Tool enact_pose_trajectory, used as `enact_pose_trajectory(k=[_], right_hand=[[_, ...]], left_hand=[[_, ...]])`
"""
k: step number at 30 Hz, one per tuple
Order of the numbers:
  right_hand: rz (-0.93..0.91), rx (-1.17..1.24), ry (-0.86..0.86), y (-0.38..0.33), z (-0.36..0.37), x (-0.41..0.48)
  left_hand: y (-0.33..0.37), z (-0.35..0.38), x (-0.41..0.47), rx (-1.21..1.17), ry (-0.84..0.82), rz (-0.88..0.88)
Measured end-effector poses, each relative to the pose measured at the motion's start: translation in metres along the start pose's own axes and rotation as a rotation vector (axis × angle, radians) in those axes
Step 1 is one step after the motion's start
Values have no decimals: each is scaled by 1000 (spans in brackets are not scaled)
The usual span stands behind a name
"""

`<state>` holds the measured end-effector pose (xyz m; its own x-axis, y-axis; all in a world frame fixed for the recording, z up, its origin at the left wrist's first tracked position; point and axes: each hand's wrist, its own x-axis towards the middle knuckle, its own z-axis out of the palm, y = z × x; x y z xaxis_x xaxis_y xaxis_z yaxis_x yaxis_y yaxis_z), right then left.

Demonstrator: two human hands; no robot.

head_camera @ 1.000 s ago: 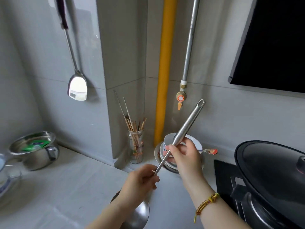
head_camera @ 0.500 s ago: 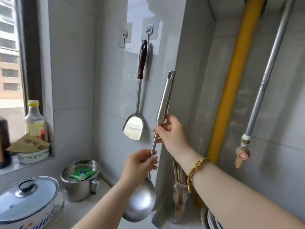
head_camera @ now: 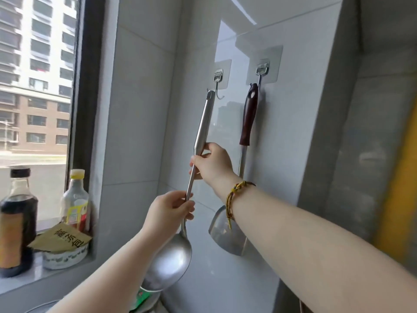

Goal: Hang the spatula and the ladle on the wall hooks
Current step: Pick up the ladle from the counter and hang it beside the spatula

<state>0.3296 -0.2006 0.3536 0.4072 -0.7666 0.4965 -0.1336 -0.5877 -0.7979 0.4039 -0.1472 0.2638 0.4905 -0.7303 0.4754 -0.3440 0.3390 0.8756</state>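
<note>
A steel ladle (head_camera: 204, 123) stands almost upright in front of the tiled wall, bowl down. My left hand (head_camera: 168, 212) pinches its thin shaft just above the bowl. My right hand (head_camera: 212, 162) grips the shaft where the thick handle begins. The handle's top end is level with the left wall hook (head_camera: 217, 85) and just left of it; I cannot tell if they touch. A spatula (head_camera: 248, 118) with a dark brown handle hangs from the right wall hook (head_camera: 261, 73), its steel blade partly behind my right forearm.
On the window sill at the left stand a dark sauce bottle (head_camera: 17, 220), a yellow-capped bottle (head_camera: 75, 204) and a small bowl (head_camera: 64, 258) with a paper packet. A yellow pipe (head_camera: 397, 188) runs down the right edge. A pot rim shows below the ladle bowl.
Both hands have lifted the ladle up and to the left, from over the counter to the height of the left hook. The view has swung up toward the hooks.
</note>
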Motion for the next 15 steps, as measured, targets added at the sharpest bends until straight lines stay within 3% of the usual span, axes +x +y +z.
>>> enact_pose_trajectory(k=[15], right_hand=[[15, -30, -11, -12, 4, 53]], left_hand=[[-8, 2, 39, -5, 66, 41]])
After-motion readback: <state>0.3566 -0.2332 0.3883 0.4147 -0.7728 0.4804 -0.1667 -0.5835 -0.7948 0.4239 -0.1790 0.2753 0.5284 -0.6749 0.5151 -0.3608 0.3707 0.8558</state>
